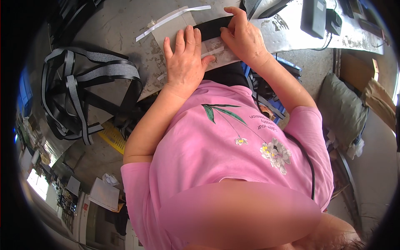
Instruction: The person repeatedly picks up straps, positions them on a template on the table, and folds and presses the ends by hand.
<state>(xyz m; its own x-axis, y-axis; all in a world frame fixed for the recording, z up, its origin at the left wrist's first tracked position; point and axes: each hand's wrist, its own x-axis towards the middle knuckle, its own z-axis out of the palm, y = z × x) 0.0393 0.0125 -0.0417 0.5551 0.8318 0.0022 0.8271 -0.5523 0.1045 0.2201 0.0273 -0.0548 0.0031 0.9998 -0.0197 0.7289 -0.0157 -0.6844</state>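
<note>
A wide black strap point(212, 28) lies across the metal worktable. My left hand point(184, 56) rests palm down at its left end, fingers spread, over a pale sheet point(166, 31). At the strap's right part is my right hand point(246, 41), with thumb and index finger apart and the thumb tip touching the strap; its other fingers are curled and partly hidden. A thin white strip point(173, 21) lies beyond my left hand. A shorter pale strip point(212, 52) is near my left thumb.
Looped grey and black straps point(106, 73) pile up at the left of the worktable point(125, 25). A black box point(313, 18) with a cable stands at the back right. A grey-green cushion point(343, 100) is at the right, and a yellow slotted item point(112, 137) below the straps.
</note>
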